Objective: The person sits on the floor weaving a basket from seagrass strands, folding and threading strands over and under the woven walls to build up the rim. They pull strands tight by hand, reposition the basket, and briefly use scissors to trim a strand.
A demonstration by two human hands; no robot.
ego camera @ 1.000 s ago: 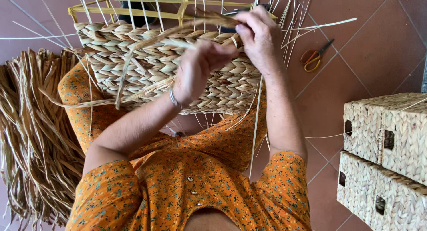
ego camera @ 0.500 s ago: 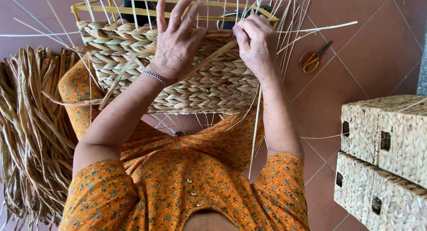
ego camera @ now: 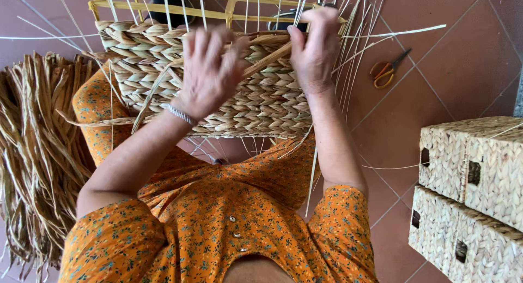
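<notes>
A half-woven straw basket [ego camera: 261, 106] on a yellow frame [ego camera: 163, 7] rests on my lap, its thin upright stakes sticking up past the rim. My left hand [ego camera: 210, 70] lies against the woven wall near the top, fingers spread, with a flat straw strand [ego camera: 267, 56] running from it up to the right. My right hand [ego camera: 316, 48] pinches the upper rim where that strand ends, fingers closed on the weave.
A big bundle of loose dried straw [ego camera: 32, 152] lies on the tiled floor to my left. Orange-handled scissors [ego camera: 384, 73] lie on the tiles at the right. Two finished woven boxes [ego camera: 474, 196] are stacked at the lower right.
My left hand has dropped from an open, raised pose down onto the basket wall by the strand. The right hand has stayed at the rim.
</notes>
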